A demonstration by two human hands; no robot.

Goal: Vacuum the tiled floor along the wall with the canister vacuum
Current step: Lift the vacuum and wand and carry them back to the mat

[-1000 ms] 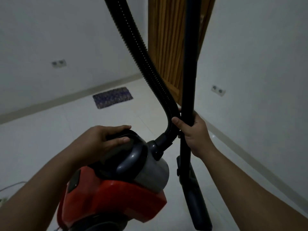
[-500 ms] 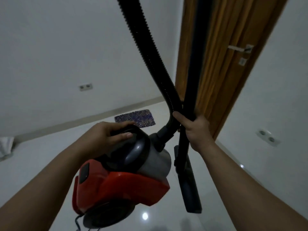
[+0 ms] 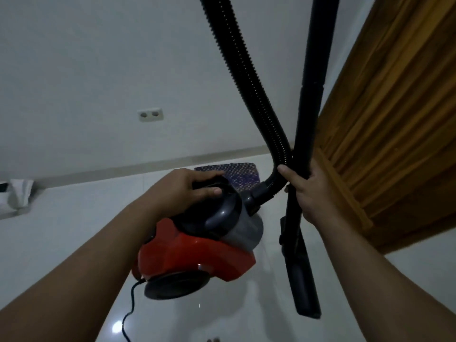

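A red and grey canister vacuum (image 3: 197,253) hangs above the white tiled floor (image 3: 61,230). My left hand (image 3: 187,186) grips its dark carry handle on top. A black ribbed hose (image 3: 246,77) rises from the canister's front and out of the top of the view. My right hand (image 3: 311,193) holds the black wand (image 3: 308,107) together with the lower hose. The floor nozzle (image 3: 301,280) dangles below my right hand, off the floor. A black power cord (image 3: 130,309) trails down from the canister's rear.
A wooden door (image 3: 389,134) stands close on the right. A white wall with a double socket (image 3: 150,115) and a pale skirting runs across the back. A purple mat (image 3: 237,176) lies by that wall. White cloth (image 3: 17,196) sits at the far left.
The view has swung left and down. The door now fills the right side, the socket and mat have shifted right. Both hands keep the same holds on the vacuum.
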